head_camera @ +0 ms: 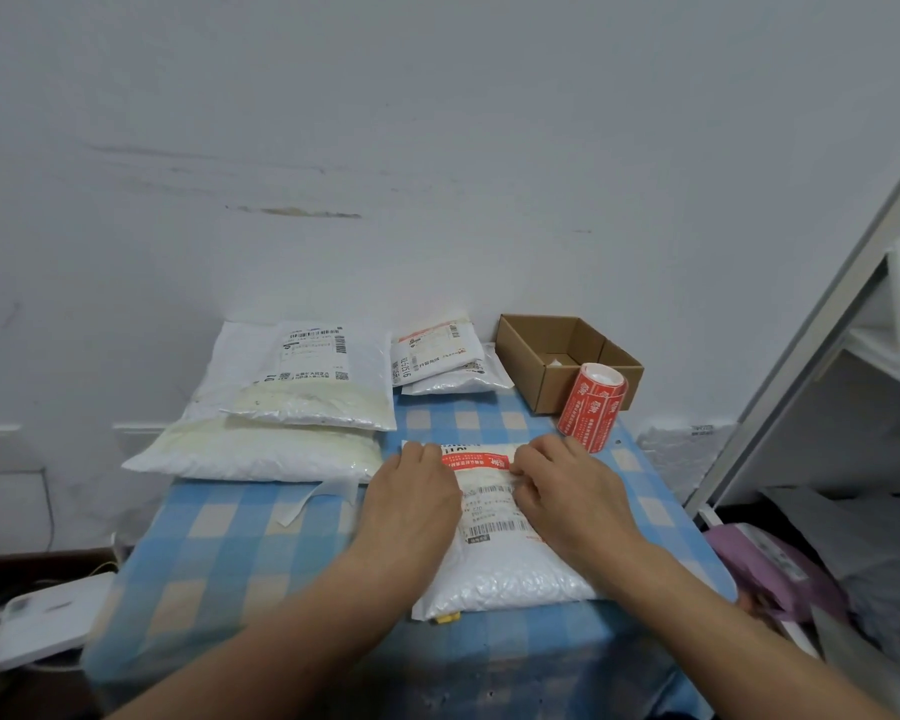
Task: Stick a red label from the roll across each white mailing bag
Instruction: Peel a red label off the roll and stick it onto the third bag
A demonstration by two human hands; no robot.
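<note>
A white mailing bag [505, 569] with a printed shipping slip lies in front of me on the blue checked table [230, 553]. A red label [476, 462] runs across its far end. My left hand [411, 496] rests palm down on the bag's left part, fingers over the label's left end. My right hand [567, 485] presses on the right end of the label with bent fingers. The roll of red labels [593, 402] lies at the table's far right, a strip trailing from it.
Two large white bags [281, 407] are stacked at the far left, and smaller bags [442, 361] lie by the wall. An open cardboard box [557, 350] sits behind the roll. A strip of backing paper [313, 498] lies left of my hands. White shelving [853, 356] stands to the right.
</note>
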